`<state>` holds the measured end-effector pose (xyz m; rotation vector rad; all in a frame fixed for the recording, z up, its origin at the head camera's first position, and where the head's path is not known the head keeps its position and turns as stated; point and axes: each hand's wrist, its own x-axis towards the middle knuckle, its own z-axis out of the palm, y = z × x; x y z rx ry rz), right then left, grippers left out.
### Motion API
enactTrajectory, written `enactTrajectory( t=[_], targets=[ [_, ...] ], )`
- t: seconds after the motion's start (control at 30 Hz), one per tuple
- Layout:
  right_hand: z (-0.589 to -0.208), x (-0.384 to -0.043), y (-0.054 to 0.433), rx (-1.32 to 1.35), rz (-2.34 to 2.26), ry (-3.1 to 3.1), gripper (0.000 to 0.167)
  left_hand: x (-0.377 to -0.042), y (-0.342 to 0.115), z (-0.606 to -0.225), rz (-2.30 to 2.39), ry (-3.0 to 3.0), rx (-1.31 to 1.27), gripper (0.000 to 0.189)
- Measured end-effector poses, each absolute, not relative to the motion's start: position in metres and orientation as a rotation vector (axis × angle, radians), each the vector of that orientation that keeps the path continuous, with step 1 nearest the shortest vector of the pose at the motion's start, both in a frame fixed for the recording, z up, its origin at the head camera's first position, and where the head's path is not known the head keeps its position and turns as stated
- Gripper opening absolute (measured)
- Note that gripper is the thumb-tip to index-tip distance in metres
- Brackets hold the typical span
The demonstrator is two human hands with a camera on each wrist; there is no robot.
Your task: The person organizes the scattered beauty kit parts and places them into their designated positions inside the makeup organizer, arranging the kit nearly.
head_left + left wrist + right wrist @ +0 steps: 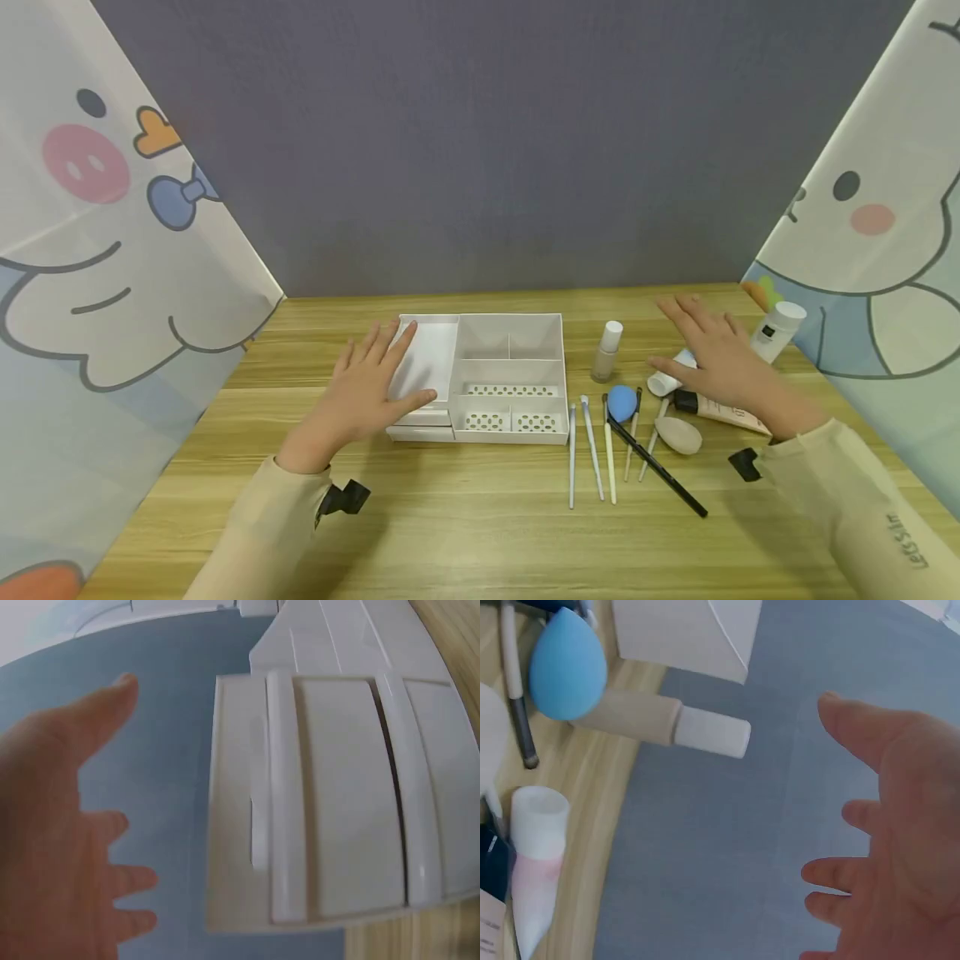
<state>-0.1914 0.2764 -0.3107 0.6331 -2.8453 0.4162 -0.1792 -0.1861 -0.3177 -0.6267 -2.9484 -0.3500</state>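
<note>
My left hand (360,396), fingers spread, hovers at the left side of a white organizer box (510,360) with compartments and small drawers; it overlaps the box's left edge in the head view. The drawer fronts (352,795) fill much of the left wrist view. My right hand (720,362) is spread above the cosmetics on the right. Under and around it are a white-capped tube (663,383), a beige tube with a black cap (727,412) and a white bottle (780,329). Both hands hold nothing.
A foundation bottle (605,354) stands right of the organizer. Several makeup brushes (592,450), a blue makeup sponge (622,403), a pale oval sponge (678,435) and a black pencil (663,473) lie in front of it. A grey panel (495,150) rises behind the wooden table (465,525).
</note>
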Motion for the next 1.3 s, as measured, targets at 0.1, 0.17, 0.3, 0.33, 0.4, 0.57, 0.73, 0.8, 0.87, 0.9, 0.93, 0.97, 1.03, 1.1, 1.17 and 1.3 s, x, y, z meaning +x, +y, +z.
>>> enactTrajectory(
  t=[0.1,0.17,0.3,0.33,0.4,0.57,0.73,0.8,0.87,0.9,0.93,0.97,1.03,1.1,1.17,1.3],
  targets=[
    [-0.307,-0.193,0.282,0.616,0.444,-2.786,0.084,-0.181,-0.193,-0.32,-0.433,-2.887,-0.645,0.095],
    [-0.304,-0.193,0.286,0.601,0.484,-2.75,0.085,-0.182,-0.197,-0.323,-0.477,-2.842,-0.655,0.095],
    [-0.299,-0.196,0.295,0.568,0.576,-2.708,0.087,-0.185,-0.204,-0.329,-0.574,-2.742,-0.662,0.093],
    [-0.298,-0.197,0.298,0.561,0.598,-2.7,0.086,-0.185,-0.206,-0.331,-0.6,-2.719,-0.663,0.091],
    [-0.296,-0.198,0.302,0.522,0.65,-2.711,0.086,-0.186,-0.209,-0.334,-0.651,-2.671,-0.662,0.09],
    [-0.296,-0.197,0.314,0.398,0.712,-2.723,0.084,-0.19,-0.218,-0.344,-0.753,-2.582,-0.657,0.087],
    [-0.301,-0.2,0.331,0.33,0.785,-2.633,0.08,-0.194,-0.225,-0.354,-0.832,-2.544,-0.646,0.084],
    [-0.303,-0.2,0.337,0.313,0.83,-2.573,0.078,-0.195,-0.228,-0.359,-0.867,-2.537,-0.636,0.083],
    [-0.306,-0.202,0.343,0.304,0.869,-2.497,0.074,-0.196,-0.231,-0.364,-0.91,-2.524,-0.626,0.081],
    [-0.308,-0.202,0.345,0.295,0.883,-2.463,0.072,-0.197,-0.232,-0.366,-0.934,-2.512,-0.623,0.08],
    [-0.309,-0.202,0.348,0.284,0.907,-2.427,0.071,-0.197,-0.233,-0.369,-0.96,-2.494,-0.622,0.079],
    [-0.311,-0.203,0.351,0.271,0.935,-2.393,0.07,-0.198,-0.234,-0.371,-0.993,-2.472,-0.63,0.079],
    [-0.313,-0.204,0.356,0.237,0.98,-2.334,0.068,-0.198,-0.235,-0.376,-1.053,-2.422,-0.652,0.076],
    [-0.316,-0.204,0.362,0.183,1.016,-2.298,0.066,-0.199,-0.237,-0.381,-1.119,-2.379,-0.667,0.075],
    [-0.318,-0.204,0.368,0.114,1.03,-2.266,0.064,-0.2,-0.237,-0.385,-1.19,-2.35,-0.675,0.074],
    [-0.324,-0.205,0.377,-0.029,1.007,-2.225,0.06,-0.2,-0.238,-0.391,-1.324,-2.327,-0.642,0.07]
  ],
)
